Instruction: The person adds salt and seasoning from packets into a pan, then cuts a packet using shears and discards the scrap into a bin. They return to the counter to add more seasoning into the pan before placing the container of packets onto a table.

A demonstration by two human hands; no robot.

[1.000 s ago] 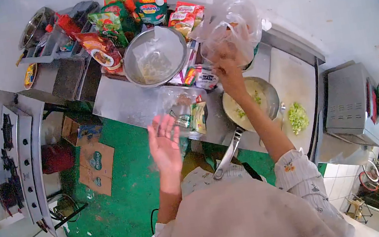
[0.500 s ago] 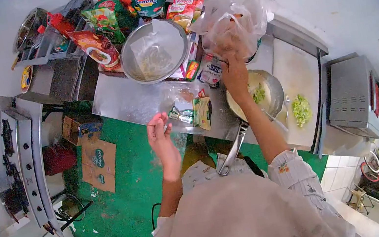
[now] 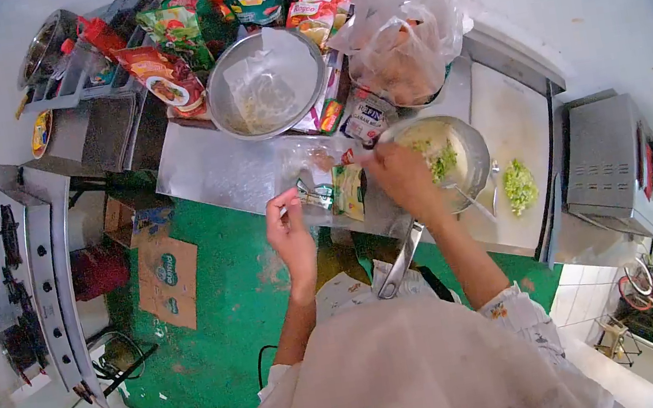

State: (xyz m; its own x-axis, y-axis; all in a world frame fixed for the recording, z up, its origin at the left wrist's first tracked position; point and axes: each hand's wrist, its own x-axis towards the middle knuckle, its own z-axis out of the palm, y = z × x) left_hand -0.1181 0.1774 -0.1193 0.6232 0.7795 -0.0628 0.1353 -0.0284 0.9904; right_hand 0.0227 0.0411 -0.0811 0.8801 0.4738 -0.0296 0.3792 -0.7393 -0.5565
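Note:
My left hand (image 3: 291,239) is raised in front of the counter's near edge. Its thumb and fingers are pinched together, and what lies between them is too small to name. My right hand (image 3: 406,178) is over the left rim of a frying pan (image 3: 479,154), its fingers curled together with the tips right beside a small red sachet (image 3: 347,157). Pale batter and chopped greens (image 3: 444,160) lie in the pan, with a spoon in it. A yellow-green packet (image 3: 350,193) and a clear plastic packet (image 3: 313,173) lie between my hands. A salt bag (image 3: 368,116) stands behind them.
A steel bowl (image 3: 221,101) lined with paper stands behind, among seasoning packets (image 3: 313,11). A plastic bag (image 3: 403,38) sits beyond the pan. Chopped greens (image 3: 519,187) lie on a white cutting board (image 3: 500,112) to the right. The pan handle (image 3: 400,260) juts toward me.
My right hand has come back from the plastic bag and salt bag, moving down and left to the pan's left rim. My left hand has moved slightly right, fingers drawn closer together.

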